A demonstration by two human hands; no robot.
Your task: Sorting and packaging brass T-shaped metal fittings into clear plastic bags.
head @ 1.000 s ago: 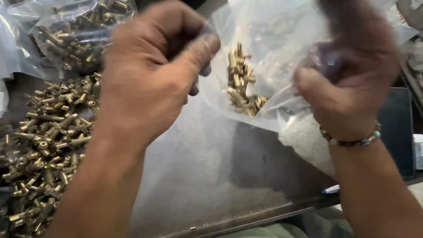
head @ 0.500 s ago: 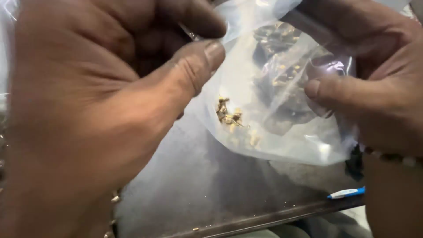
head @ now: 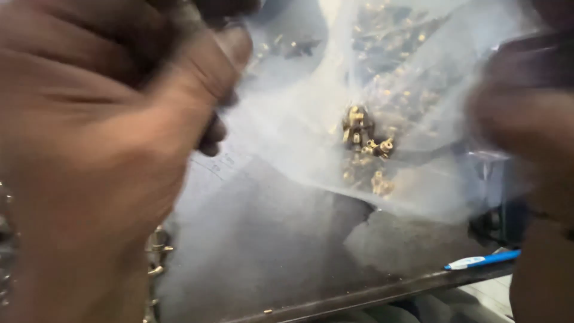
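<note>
We see a dark grey metal worktop (head: 263, 239) filling the lower middle of the view, its surface dull and smudged, with a raised metal edge (head: 371, 294) running along its near side. A blue and white pen (head: 482, 260) lies near that edge at the right, and below it we make out a strip of pale floor (head: 493, 293). The light is soft and even.

Left hand (head: 101, 149) raised close to the camera, filling the left side of the view; back of hand toward the lens, fingers curled inward, thumb (head: 209, 66) extended up and right. Blurred. Right hand (head: 526, 113) at the right edge, also raised, fingers bent in a pinch; forearm below it. Heavily blurred.
</note>
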